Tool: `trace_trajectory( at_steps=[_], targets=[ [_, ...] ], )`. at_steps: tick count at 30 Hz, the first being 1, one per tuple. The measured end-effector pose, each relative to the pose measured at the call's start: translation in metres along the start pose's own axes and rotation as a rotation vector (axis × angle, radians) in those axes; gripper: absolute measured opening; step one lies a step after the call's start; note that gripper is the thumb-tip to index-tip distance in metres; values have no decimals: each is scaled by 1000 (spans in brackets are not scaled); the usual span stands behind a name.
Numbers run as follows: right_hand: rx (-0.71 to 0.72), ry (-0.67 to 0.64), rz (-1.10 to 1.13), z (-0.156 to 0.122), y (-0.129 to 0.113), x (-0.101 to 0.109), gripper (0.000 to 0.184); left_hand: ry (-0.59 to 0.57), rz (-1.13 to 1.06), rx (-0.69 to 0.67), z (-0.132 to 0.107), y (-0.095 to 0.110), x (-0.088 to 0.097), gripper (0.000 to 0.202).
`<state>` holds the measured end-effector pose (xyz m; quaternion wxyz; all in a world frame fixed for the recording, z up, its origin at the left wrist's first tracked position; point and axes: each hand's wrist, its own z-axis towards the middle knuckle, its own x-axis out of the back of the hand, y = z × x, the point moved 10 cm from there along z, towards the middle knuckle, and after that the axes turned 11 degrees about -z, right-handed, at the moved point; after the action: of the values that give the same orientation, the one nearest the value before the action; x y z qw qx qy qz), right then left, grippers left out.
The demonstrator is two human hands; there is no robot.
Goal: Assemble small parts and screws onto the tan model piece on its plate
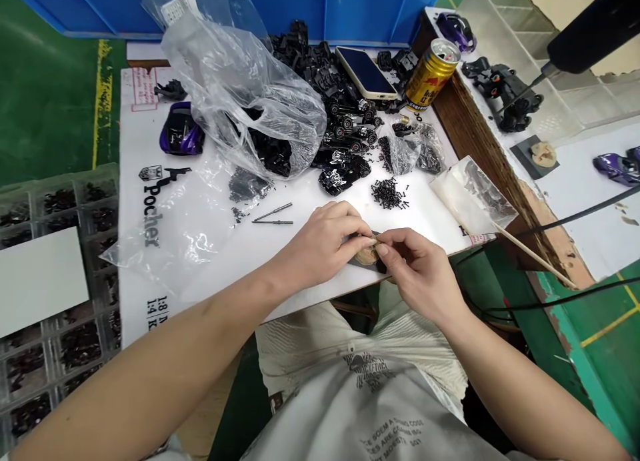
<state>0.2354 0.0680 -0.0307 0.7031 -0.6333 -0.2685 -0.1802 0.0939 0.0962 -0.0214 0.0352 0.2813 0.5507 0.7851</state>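
Observation:
At the table's front edge my left hand and my right hand meet fingertip to fingertip. Both are closed in a pinch on a small tan piece that looks like putty, mostly covered by the fingers. Just below the fingertips lies a round tan putty-like lump on a dark square pad. Beyond my right hand is a pile of small black screws. To the left of my left hand rest two thin metal screwdriver bits.
Across the back stand a clear plastic bag, black toy-car parts, a phone and a gold drink can. A purple car body lies left. A hanging screwdriver reaches in at upper right. Compartment trays flank the left.

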Motion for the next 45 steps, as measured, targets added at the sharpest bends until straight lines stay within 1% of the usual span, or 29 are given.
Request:
trace_trajectory(
  at_steps=[2,5,8,12,15,19,21,24,28,30,33,36,39,42,45],
  targets=[
    [93,4,-123,-2,-7,0,14,-23,34,1,1,-4,-4,14],
    [218,12,-256,-6,-17,-1,22,-44,79,-5,1,-6,-7,18],
    [326,50,-341,-10,-24,-1,25,-50,89,-24,0,-4,-7,18],
    [510,99,-506,-19,-32,-1,28,-48,90,-57,0,-1,-6,17],
    [571,101,-598,-22,-32,-2,28,-44,108,-74,0,-1,-8,18],
    [636,173,-731,-27,-39,-2,16,-30,117,-94,-1,1,-4,22],
    [643,194,-748,-28,-42,-3,12,-37,111,-119,-3,5,0,23],
    [601,195,-706,-27,-41,-3,10,-73,104,-161,-5,11,6,24],
    [583,256,-712,-24,-41,0,8,-64,125,-194,-7,14,14,24],
    [607,258,-690,-24,-42,-2,7,-82,137,-198,-8,13,12,24],
    [640,244,-639,-23,-43,-3,15,-118,152,-190,-8,11,8,24],
    [609,241,-545,-21,-37,3,22,-111,162,-186,-8,11,8,24],
    [603,199,-445,-20,-31,4,26,-107,166,-186,-8,10,9,23],
    [629,160,-426,-19,-31,-1,24,-143,168,-166,-8,7,6,24],
    [598,136,-420,-15,-32,-4,20,-197,178,-144,-9,4,2,28]
  ],
)
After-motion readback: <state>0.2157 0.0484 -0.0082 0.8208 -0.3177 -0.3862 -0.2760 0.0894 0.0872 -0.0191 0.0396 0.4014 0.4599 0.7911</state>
